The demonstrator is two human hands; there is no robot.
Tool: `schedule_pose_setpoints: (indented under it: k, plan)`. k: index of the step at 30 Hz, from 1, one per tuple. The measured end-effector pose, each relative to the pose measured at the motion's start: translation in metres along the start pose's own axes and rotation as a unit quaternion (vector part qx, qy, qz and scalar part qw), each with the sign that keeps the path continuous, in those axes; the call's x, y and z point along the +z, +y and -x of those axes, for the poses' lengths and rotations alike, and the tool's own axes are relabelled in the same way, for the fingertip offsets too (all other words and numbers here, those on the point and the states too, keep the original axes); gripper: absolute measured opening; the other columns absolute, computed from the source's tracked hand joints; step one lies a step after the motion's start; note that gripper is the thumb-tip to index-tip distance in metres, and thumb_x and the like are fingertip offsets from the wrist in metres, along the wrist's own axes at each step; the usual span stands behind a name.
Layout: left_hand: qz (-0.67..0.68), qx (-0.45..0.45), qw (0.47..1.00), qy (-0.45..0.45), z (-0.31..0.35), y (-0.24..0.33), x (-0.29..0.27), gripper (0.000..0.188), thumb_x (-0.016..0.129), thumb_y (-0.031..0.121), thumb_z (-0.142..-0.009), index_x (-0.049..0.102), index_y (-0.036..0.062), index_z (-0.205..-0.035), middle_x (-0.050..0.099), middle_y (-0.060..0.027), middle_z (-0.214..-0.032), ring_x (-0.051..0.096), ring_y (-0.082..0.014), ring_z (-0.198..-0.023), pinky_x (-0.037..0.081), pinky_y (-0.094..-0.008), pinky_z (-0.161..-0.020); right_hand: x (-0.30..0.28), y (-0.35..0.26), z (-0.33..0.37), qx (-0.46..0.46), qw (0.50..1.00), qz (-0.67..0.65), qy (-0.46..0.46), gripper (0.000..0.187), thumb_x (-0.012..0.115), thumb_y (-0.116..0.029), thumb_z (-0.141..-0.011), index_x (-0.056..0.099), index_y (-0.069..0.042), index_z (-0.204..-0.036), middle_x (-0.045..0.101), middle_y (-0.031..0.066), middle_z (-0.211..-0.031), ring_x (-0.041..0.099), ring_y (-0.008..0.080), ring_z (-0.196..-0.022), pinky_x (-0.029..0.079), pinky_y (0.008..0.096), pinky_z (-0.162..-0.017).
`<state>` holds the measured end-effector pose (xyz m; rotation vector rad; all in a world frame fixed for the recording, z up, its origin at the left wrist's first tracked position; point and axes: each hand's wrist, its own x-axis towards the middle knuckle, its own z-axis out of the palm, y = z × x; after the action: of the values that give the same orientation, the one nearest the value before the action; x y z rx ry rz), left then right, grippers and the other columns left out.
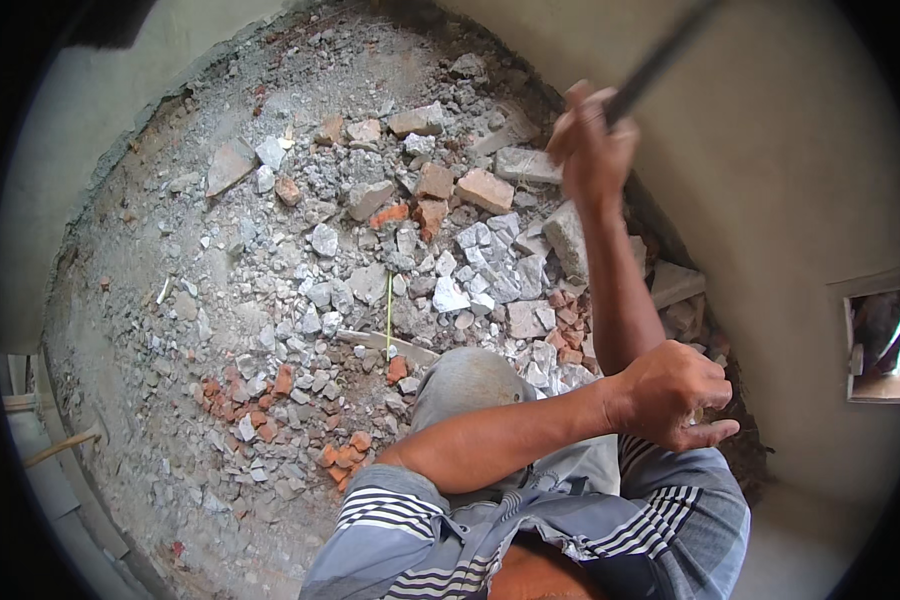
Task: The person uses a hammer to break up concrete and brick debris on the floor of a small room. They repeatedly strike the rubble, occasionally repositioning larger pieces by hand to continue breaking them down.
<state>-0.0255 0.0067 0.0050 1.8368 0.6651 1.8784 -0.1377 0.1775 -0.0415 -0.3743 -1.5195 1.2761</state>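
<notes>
Rubble floor [120, 280]: grey debris from left to far, heaped toward the right wall.
Right wall [810, 180]: pale, curved by the lens, beyond both hands.
Clothing: striped shirt [390, 515] and grey trousers [470, 380] at the near edge, one knee bent over the debris.
Dark bar [662, 62]: at the far right, motion-blurred; its long axis slants from the right fist to the far right, across the wall, its outer end cut off by the view.
Right hand [592, 145]: wrapped around the bar's near-left end, so much the closer to it.
Left hand [667, 395]: clenched, nearer the body, well apart from the bar, which lies to its far side; I cannot tell whether it grasps anything.
Pale brick [485, 190]: left of the right hand.
Orange fragments [345, 455]: left of the knee.
Yellow-green strip [389, 318]: thin, beyond the knee.
</notes>
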Motion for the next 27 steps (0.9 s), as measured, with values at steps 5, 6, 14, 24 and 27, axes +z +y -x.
schedule_pose_setpoints:
  k: [5,6,14,24,27]
  plan:
    - [-0.021,0.003,1.000,0.008,0.004,-0.001,-0.005,0.033,0.076,0.029,-0.080,0.057,0.0064,-0.066,0.054,-0.0087,-0.063,0.060,-0.0291,-0.059,0.047,-0.0397,-0.053,0.017,0.053,0.054,0.008,0.992,-0.079,0.102,0.030,0.054,-0.016,-0.102,0.044,-0.013,-0.074,0.043,-0.0019,-0.056,0.040,0.0088,-0.043,0.038,0.0281,-0.042]
    - [-0.023,-0.006,1.000,0.019,0.005,0.001,-0.005,0.032,0.076,0.027,-0.081,0.057,0.0058,-0.066,0.053,-0.0080,-0.063,0.059,-0.0277,-0.059,0.046,-0.0388,-0.052,0.016,0.082,0.099,0.200,0.970,0.138,0.035,0.017,0.055,-0.014,-0.098,0.056,-0.004,-0.085,0.060,0.0091,-0.067,0.059,0.0212,-0.056,0.049,0.0377,-0.054]
    - [-0.026,-0.009,1.000,-0.001,0.002,0.001,-0.011,0.031,0.078,0.027,-0.079,0.058,0.0061,-0.068,0.054,-0.0081,-0.062,0.059,-0.0282,-0.057,0.046,-0.0388,-0.052,-0.025,0.166,0.231,0.357,0.795,0.419,-0.255,0.039,0.077,-0.036,-0.080,0.073,0.001,-0.093,0.069,0.0193,-0.073,0.069,0.0333,-0.070,0.052,0.0437,-0.065]
    - [0.011,0.005,0.999,0.038,0.001,0.005,-0.011,0.034,0.078,0.029,-0.077,0.055,0.0079,-0.065,0.053,-0.0091,-0.061,0.058,-0.0307,-0.055,0.047,-0.0409,-0.051,0.021,-0.001,-0.031,-0.071,0.996,-0.015,0.059,0.024,0.065,-0.025,-0.098,0.056,-0.007,-0.084,0.045,-0.0004,-0.054,0.044,0.0094,-0.043,0.037,0.0288,-0.039]
    - [0.024,-0.003,0.998,0.061,0.000,0.007,-0.021,0.033,0.078,0.028,-0.078,0.055,0.0079,-0.065,0.053,-0.0089,-0.061,0.058,-0.0306,-0.055,0.047,-0.0403,-0.052,0.025,0.060,0.002,-0.167,0.963,0.156,0.143,0.015,0.060,-0.015,-0.100,0.053,-0.005,-0.091,0.043,0.0013,-0.057,0.047,0.0157,-0.048,0.041,0.0336,-0.045]
